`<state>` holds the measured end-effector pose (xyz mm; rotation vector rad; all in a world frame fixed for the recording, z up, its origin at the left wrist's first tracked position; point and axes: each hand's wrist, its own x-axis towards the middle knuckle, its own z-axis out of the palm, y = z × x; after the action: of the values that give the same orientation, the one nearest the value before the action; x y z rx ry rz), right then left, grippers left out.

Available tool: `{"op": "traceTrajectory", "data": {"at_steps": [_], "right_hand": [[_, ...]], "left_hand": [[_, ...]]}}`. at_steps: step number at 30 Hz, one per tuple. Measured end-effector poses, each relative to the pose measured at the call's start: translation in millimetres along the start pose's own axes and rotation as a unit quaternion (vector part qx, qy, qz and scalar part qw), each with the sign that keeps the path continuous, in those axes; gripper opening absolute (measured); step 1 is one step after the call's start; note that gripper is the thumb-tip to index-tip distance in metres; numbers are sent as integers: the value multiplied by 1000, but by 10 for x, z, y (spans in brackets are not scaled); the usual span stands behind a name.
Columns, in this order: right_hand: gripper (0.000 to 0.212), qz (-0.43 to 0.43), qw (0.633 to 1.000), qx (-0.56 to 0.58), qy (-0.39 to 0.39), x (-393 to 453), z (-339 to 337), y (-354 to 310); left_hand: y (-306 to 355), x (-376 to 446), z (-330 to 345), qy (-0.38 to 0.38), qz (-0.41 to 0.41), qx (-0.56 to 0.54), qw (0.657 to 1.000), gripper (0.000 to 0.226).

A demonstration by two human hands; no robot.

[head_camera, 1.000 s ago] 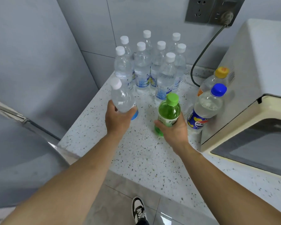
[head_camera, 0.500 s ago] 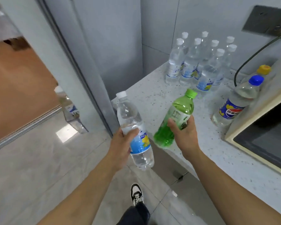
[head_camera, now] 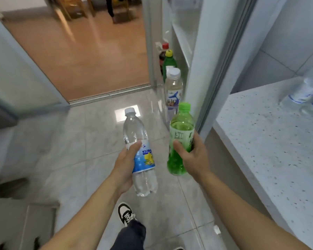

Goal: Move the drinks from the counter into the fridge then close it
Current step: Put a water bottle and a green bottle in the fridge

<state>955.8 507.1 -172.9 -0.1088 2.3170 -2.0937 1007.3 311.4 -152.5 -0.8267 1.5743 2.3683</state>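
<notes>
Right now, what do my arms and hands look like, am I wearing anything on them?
Both forearms are bare, with no sleeves in view. The left hand and the right hand have no gloves, and no watch, ring or band shows on either wrist or on the fingers that can be seen.

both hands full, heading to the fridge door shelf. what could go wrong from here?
1. The door shelf already holds a row of bottles, including a white-capped one at the near end; pushing in another could knock it over.
2. The left hand holds the water bottle around its label, tilted; it might slip.
3. The right hand holds the green bottle too, so neither hand is free to steady anything.
</notes>
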Motion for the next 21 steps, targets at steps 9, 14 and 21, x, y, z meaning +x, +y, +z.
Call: {"op": "traceTrajectory", "data": {"at_steps": [9, 14, 21], "right_hand": [[39, -11, 997, 9, -74, 646, 1451, -173], [32, -25, 996, -8, -90, 1115, 2284, -293], [32, -60, 998, -3, -36, 1663, 3156, -617]], "left_hand": [[697, 262, -1120, 100, 98, 49, 989, 42], [1298, 645, -1709, 102, 140, 73, 982, 64], [2127, 1251, -2258, 70, 187, 89, 976, 73]]}}
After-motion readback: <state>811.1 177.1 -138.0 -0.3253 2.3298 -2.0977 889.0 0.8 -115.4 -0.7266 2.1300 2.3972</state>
